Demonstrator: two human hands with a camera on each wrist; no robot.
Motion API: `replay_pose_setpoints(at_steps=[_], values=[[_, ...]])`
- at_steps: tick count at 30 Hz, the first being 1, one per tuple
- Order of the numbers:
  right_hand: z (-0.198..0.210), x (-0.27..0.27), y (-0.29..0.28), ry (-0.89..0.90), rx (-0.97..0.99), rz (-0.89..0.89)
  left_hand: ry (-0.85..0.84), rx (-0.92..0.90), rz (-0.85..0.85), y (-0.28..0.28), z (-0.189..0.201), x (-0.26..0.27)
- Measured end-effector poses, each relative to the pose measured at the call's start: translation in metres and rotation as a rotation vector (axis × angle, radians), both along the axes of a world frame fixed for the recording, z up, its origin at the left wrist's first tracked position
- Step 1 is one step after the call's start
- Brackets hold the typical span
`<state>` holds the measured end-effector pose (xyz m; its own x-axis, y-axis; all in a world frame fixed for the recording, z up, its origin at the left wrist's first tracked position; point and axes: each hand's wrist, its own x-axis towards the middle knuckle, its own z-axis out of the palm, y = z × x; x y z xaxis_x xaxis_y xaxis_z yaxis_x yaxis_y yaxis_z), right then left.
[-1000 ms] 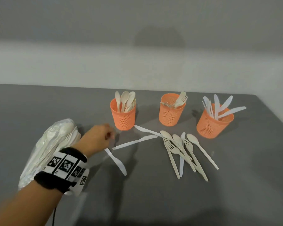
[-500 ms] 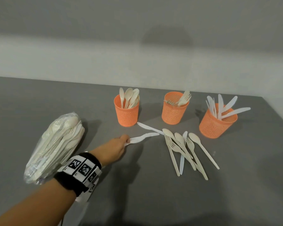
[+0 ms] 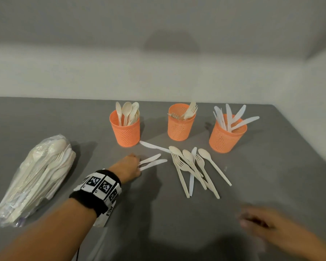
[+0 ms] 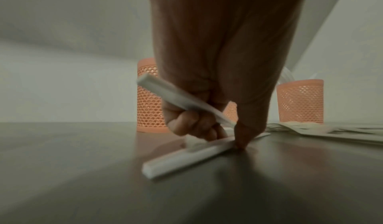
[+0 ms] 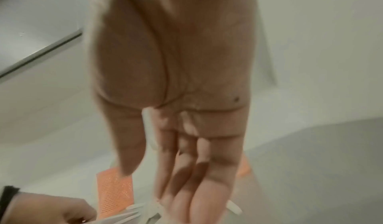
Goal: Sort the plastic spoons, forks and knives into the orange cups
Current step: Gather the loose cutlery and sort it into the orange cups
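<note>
My left hand (image 3: 137, 164) sits mid-table with a white plastic knife (image 4: 172, 93) gripped in its curled fingers. Its fingertips (image 4: 240, 140) press on a second white knife (image 4: 186, 155) lying on the table. Both blades (image 3: 153, 161) stick out to the right of the hand. A third knife (image 3: 154, 146) lies just beyond. At the back stand three orange cups: spoons (image 3: 125, 131), forks (image 3: 181, 128), knives (image 3: 227, 137). Loose spoons, forks and a knife (image 3: 194, 168) lie in a heap in front of them. My right hand (image 3: 252, 221) hovers, blurred and empty, at the near right with straight fingers (image 5: 186, 186).
A clear plastic bag of more cutlery (image 3: 36, 178) lies at the left of the grey table (image 3: 177, 223). The table's right edge (image 3: 309, 147) runs close past the knife cup. A pale wall stands behind the cups.
My left hand picked up the near knife, moved right and reached the second knife. The right hand has come into view at the near right.
</note>
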<state>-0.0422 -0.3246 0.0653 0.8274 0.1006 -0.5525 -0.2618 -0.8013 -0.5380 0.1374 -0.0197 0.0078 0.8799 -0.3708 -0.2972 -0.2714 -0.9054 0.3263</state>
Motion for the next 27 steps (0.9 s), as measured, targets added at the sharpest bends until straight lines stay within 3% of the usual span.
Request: replay_pose_setpoints(at_steps=[2,4,8,12,17,21,27], values=[[-0.005,0.04,0.008,-0.18,-0.025,-0.09,0.054,-0.013,0.017,0.0,-0.004,-0.006],[-0.023,0.084,0.02,-0.264,-0.195,-0.13,0.092,-0.031,0.06,0.003,-0.009,-0.009],[-0.054,0.134,0.058,-0.158,-0.37,-0.152,0.111,-0.076,0.113,0.005,-0.009,-0.019],[-0.063,0.143,0.084,-0.064,-0.572,-0.142,0.086,-0.166,0.165,0.009,0.0,-0.026],[-0.066,0.146,0.081,-0.213,-0.571,-0.214,0.093,-0.339,0.206,0.005,0.012,-0.029],[-0.06,0.141,0.075,-0.227,-0.436,-0.153,0.15,-0.503,0.282,-0.009,0.013,-0.03],[-0.058,0.13,0.079,-0.203,-0.494,-0.087,0.23,-0.686,0.382,-0.028,0.008,-0.034]])
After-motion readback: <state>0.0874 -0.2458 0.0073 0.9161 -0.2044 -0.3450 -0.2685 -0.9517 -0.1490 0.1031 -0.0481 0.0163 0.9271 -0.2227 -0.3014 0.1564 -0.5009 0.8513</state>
